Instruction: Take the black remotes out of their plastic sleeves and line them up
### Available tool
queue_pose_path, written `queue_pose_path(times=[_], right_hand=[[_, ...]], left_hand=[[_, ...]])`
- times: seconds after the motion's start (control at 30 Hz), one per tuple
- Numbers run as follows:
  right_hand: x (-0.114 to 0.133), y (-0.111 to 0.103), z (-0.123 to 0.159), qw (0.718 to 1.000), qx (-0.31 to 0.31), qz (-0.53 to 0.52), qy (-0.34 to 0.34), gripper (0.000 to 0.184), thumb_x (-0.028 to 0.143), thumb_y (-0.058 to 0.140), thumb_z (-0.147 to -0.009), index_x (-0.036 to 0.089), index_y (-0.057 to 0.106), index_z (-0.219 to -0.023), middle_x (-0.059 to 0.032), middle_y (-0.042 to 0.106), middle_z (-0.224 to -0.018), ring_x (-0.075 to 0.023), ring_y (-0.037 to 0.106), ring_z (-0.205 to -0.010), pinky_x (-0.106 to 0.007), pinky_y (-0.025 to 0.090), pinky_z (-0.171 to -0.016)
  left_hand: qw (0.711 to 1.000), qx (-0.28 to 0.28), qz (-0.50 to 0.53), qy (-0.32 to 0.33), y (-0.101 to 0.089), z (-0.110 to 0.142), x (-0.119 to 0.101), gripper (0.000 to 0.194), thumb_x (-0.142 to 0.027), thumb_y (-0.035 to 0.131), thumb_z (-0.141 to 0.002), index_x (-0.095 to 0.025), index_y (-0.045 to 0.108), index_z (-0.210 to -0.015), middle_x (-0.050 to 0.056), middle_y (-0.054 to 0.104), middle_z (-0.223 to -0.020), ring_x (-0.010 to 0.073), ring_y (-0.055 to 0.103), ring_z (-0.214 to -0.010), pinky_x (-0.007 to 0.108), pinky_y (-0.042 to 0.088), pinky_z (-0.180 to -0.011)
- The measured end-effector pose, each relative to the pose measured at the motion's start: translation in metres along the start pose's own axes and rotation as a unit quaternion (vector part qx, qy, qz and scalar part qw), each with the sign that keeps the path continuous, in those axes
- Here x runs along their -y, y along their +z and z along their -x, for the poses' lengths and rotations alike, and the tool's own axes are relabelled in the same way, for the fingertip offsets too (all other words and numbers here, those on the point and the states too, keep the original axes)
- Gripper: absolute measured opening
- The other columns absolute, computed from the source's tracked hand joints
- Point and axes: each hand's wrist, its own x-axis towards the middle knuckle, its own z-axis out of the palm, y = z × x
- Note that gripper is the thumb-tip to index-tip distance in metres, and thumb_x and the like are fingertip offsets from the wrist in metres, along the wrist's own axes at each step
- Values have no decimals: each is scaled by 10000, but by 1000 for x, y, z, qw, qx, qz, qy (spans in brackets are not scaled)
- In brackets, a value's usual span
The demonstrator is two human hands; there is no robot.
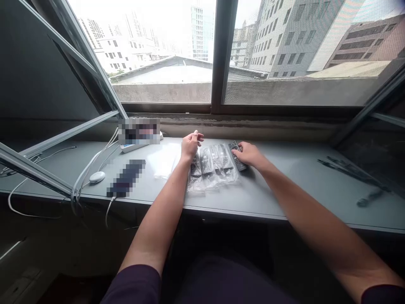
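On the desk, a dark remote control (239,159) lies at a slant, with my right hand (248,153) closed around its upper part and the thumb across the buttons. To its left lie clear plastic bags (215,179) side by side, with dark objects inside that look like remotes. Over the left edge of these bags is my left hand (190,144), fingers loosely curled and a little apart, with nothing visible in them. My left wrist and forearm cover part of the bags and of a pale, translucent sheet or stack of bags (163,162).
Left on the desk (284,194) are a blurred-out phone-like item (126,179) on a cable, a white oval device (97,177) and a white power strip (142,143). White cables (90,162) hang by a metal frame (76,131). Dark strips (351,171) lie far right; a window stands behind.
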Motion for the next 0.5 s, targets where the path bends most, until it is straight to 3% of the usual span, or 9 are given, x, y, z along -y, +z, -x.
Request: queue_pose_path(times=[0.2,0.4,0.5], right_hand=[[2,1,3,999,8,9,-31,471,410,753,-1027,140,706,-1410,-135,829,-1141,-297,749,-1105,-323,513,-848],[2,4,8,997,32,63,-32,437,540,618,-1075,179,764,-1274,-178,821,-1175,-347,751,-1088,-357,473,-755],[3,3,10,997,12,79,-21,476,573,600,-1068,198,743,-1323,-188,816,-1185,-373,745,-1100,-367,449,-738]], left_hand=[[1000,-4,5,1,-1,-1,1,578,-694,629,-1021,-159,810,-898,118,788,-877,134,614,-631,242,391,-518],[1000,-6,8,-4,0,-1,0,558,-680,645,-1017,-160,802,-887,109,780,-844,136,620,-628,249,407,-531],[1000,-6,6,-3,0,-1,0,562,-682,641,-1017,-160,802,-886,112,783,-849,138,623,-631,249,403,-530]])
